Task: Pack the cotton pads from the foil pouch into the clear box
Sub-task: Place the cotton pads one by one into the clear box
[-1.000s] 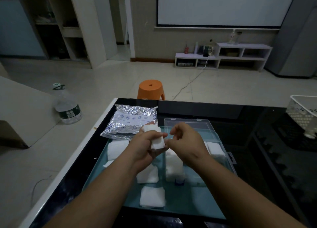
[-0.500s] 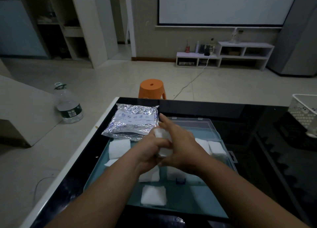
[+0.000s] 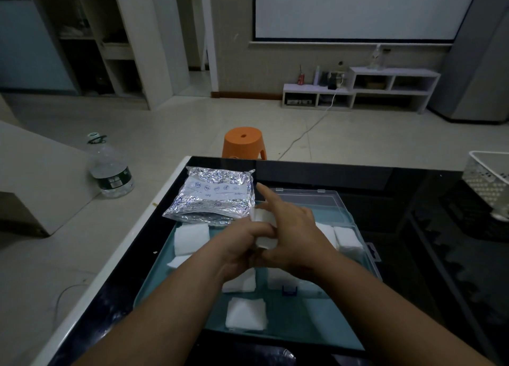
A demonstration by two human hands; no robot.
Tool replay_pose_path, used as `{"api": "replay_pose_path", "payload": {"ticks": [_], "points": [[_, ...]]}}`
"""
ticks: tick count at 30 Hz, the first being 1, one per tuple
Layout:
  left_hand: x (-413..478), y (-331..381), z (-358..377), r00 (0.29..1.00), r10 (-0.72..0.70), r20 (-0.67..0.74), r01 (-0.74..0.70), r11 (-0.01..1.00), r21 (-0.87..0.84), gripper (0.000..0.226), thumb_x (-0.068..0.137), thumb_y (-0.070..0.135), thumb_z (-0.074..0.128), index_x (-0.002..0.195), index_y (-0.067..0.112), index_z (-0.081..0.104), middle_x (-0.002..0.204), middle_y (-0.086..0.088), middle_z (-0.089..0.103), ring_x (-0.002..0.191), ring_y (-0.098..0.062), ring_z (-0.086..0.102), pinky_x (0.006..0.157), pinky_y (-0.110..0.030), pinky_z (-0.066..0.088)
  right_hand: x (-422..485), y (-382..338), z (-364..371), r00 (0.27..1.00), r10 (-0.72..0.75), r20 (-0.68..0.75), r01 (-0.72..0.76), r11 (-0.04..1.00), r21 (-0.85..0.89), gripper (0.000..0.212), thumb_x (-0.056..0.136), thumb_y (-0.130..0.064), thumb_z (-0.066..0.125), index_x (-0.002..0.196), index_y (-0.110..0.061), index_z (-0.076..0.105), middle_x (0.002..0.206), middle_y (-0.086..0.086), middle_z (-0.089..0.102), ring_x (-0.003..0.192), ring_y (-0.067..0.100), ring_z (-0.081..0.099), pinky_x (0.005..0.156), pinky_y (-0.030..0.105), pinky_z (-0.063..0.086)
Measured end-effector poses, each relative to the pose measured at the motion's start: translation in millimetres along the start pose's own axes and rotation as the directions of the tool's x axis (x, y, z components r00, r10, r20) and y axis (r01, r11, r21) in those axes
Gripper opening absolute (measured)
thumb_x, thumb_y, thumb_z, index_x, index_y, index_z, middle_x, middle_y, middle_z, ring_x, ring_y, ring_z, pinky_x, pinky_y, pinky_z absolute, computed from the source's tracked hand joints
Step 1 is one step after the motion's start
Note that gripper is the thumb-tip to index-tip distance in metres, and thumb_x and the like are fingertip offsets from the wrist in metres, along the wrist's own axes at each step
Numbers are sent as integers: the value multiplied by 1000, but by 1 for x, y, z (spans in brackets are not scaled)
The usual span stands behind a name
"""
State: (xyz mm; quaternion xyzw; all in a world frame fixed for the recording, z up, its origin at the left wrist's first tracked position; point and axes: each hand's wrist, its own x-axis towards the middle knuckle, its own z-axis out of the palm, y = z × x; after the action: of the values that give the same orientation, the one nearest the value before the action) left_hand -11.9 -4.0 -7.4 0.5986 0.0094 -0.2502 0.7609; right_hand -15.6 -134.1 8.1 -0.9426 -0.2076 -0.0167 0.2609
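Head view: fingers of the left hand [image 3: 242, 246] grip an upright cotton pad [image 3: 265, 240]; the right hand [image 3: 296, 236] presses it, fingers straight. The clear box [image 3: 345, 203] lies just beneath, its free room probably at 3 o'clock, nearer the right hand.

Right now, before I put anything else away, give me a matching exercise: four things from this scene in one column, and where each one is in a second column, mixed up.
Things
1. crinkled silver foil pouch
2. round orange plastic stool
3. clear plastic water bottle
4. white square cotton pad

Places
A. on the floor, left of the black glossy table
B. gripped in the left hand
C. lying on the table, far left part
D. on the floor just beyond the table's far edge

Pairs: 1-C, 2-D, 3-A, 4-B
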Motion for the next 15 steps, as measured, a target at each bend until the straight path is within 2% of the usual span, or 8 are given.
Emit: {"api": "replay_pose_path", "payload": {"ticks": [2, 5, 8, 11, 15], "points": [[-1, 0, 0, 1000, -14, -9, 14, 1000, 20, 34, 81, -4, 51, 101, 20, 64, 76, -6, 64, 66, -20, 62, 59, -29, 49, 1, 1, 2, 1000, -9, -2, 9, 1000, 4, 120, 66, -41, 81, 149, -46, -5, 145, -11, 45, 135, 17, 35, 112, 36, 16], [-1, 1, -1, 1000, -1, -30, 1, 1000, 2, 36, 81, -6, 50, 108, 14, 64, 83, -10, 64, 72, -22, 63, 57, -28, 49, 1, 1, 3, 1000, -13, -19, 13, 1000, 4, 121, 64, -44, 82, 148, -48, -5, 146, -12, 42, 136, 15, 33, 111, 35, 17], [-2, 1, -2, 1000, 9, -22, -10, 1000, -25, 39, 81, -6, 49, 114, 11, 63, 82, -10, 64, 69, -20, 63, 52, -26, 50, 1, 1, 2, 1000, 10, -6, -10, 999, -37, 121, 66, -46, 81, 148, -47, -7, 146, -9, 41, 136, 17, 32, 112, 36, 16], [-2, 1, 0, 999, 46, 7, -46, 995, -90, 38, 82, -6, 48, 113, 10, 62, 78, -8, 66, 65, -18, 64, 52, -24, 51, 1, 3, 3, 999, 37, -36, -38, 999, -23, 119, 68, -44, 80, 148, -47, -8, 141, -7, 46, 133, 20, 37, 111, 38, 19], [1, 3, 1, 999, 47, -14, -49, 976, -212, 26, 85, -1, 48, 104, 8, 65, 76, -6, 70, 63, -17, 67, 51, -23, 52, 0, 2, 1, 996, 33, -82, -34, 999, -14, 116, 69, -42, 77, 149, -44, -6, 140, -8, 47, 132, 17, 37, 110, 33, 17]]}}
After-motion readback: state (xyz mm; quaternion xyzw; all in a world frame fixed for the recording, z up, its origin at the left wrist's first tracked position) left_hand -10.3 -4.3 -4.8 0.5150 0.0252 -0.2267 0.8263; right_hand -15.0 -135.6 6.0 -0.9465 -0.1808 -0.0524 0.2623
